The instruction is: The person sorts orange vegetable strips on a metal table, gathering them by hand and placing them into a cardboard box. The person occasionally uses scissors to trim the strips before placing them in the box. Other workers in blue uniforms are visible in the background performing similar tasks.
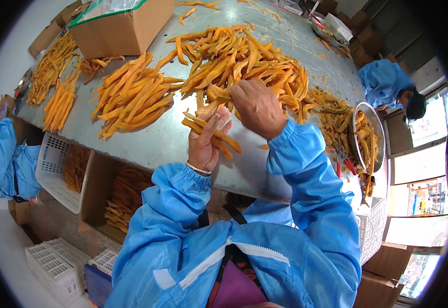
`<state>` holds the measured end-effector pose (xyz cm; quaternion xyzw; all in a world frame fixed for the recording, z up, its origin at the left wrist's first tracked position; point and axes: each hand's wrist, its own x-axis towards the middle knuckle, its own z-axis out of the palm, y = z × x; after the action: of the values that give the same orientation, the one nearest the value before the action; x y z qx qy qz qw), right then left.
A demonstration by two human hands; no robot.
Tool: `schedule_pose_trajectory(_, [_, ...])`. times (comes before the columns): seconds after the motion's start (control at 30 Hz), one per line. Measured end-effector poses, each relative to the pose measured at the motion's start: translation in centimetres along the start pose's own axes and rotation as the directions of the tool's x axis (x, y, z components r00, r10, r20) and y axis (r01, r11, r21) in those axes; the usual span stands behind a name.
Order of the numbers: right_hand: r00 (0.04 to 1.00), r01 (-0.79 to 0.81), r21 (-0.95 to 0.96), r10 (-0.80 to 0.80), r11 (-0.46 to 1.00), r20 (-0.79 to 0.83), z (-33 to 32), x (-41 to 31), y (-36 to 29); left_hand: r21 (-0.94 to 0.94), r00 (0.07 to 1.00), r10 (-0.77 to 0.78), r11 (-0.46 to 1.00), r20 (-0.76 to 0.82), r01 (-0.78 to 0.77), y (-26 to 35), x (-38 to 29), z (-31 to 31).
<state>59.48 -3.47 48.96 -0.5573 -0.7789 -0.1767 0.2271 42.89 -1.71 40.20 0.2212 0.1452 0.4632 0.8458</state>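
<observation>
My left hand [204, 145] holds a few orange dried strips [212, 136], perhaps sweet potato, lying across the palm under the thumb. Above it, my right hand [255, 106] is closed with its fingertips around the end of another strip [220, 93], at the near edge of a large loose heap [243, 61] of the same strips. The knuckles partly hide that grip. To the left of my hands lies a pile of strips [133, 98] laid roughly side by side. All of this rests on a metal tabletop [162, 148].
A cardboard box [110, 36] stands at the back left, beside more strips [50, 69]. At right are a metal bowl [381, 142], scraps [330, 111] and red-handled pliers or cutters [349, 165]. A white crate [50, 173] and a carton [93, 204] hold strips below. Co-workers [382, 82] flank the table.
</observation>
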Motion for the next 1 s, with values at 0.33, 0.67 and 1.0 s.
schedule_pose_trajectory(0.33, [0.925, -0.309, 0.201, 0.245, 0.929, 0.292, 0.5, -4.2, -2.8, 0.078, 0.999, 0.045, 0.996, -0.009, -0.044, 0.6, -0.1, -0.7])
schedule_pose_trajectory(0.67, [0.974, -0.157, 0.491, 0.05, 0.857, 0.223, -0.6, -3.6, -3.5, -0.037, 0.987, -0.044, 0.999, -0.154, 0.039, -0.8, 1.8, -2.5])
schedule_pose_trajectory(1.0, [0.925, -0.229, 0.31, 0.106, 0.923, 0.366, -4.1, -17.1, -2.6, -0.186, 0.999, 0.037, 0.982, -0.003, -0.037, 1.3, 2.4, -3.2])
